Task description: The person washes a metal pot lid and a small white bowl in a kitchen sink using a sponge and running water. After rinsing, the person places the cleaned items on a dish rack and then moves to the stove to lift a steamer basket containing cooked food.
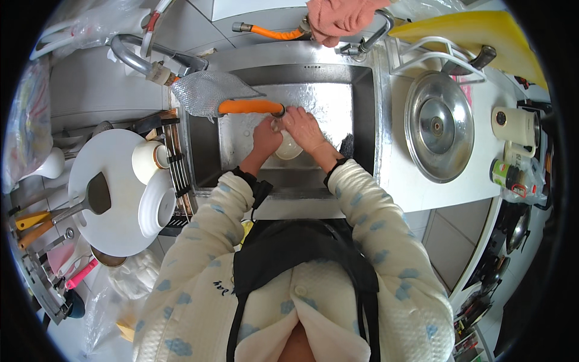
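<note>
Inside the stainless steel sink (362, 122), both my hands are together below the mouth of an orange faucet hose (251, 107). My left hand (267, 138) is curled at the side of a pale round vessel (288, 148), which looks like a small bowl or cup. Over the vessel's far side lies my right hand (304, 129), its fingers stretched out and close together. The two hands hide much of the vessel, so its full shape does not show. A grey mesh cloth (210, 90) drapes over the hose on the left.
A dark scrubber (347, 145) sits at the sink's right wall. On the right counter lies a large metal lid (438, 126) beside a white rack (434, 56). To the left are a white cutting board (113, 217), a white bowl (157, 203) and a spatula (98, 193).
</note>
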The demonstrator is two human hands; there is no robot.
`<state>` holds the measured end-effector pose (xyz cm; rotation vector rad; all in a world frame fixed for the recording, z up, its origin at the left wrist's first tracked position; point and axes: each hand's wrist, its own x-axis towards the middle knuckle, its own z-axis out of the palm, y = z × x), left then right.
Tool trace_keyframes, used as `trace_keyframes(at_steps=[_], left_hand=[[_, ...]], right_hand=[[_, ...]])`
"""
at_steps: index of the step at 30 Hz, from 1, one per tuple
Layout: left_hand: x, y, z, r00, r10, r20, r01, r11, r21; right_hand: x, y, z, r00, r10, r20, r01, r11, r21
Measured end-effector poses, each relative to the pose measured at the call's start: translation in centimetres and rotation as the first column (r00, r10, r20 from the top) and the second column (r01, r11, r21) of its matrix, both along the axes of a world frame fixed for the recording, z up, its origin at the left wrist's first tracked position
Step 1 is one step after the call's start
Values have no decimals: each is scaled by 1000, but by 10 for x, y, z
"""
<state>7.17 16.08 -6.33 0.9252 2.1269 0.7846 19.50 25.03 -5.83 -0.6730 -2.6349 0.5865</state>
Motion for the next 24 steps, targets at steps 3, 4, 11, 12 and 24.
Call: trace_keyframes(at_steps=[3, 4, 11, 12, 24], left_hand=[[19, 9, 14, 981, 190, -39, -189, 981, 36], [26, 7, 8, 965, 256, -51, -252, 965, 75], [31, 3, 19, 952, 272, -137, -255, 958, 130], [30, 1, 18, 946, 289, -147, -264, 950, 167], [-1, 10, 23, 930, -116, -350, 85, 991, -103]], right_hand=[[-3, -13, -13, 948, -317, -6, 316, 946, -70], [-6, -20, -19, 903, -431, 4, 429, 897, -104], [22, -31, -33, 872, -483, 84, 444, 704, -555], [24, -33, -34, 873, -485, 52, 411, 674, -613], [12, -25, -6, 890, -450, -72, 369, 804, -466]])
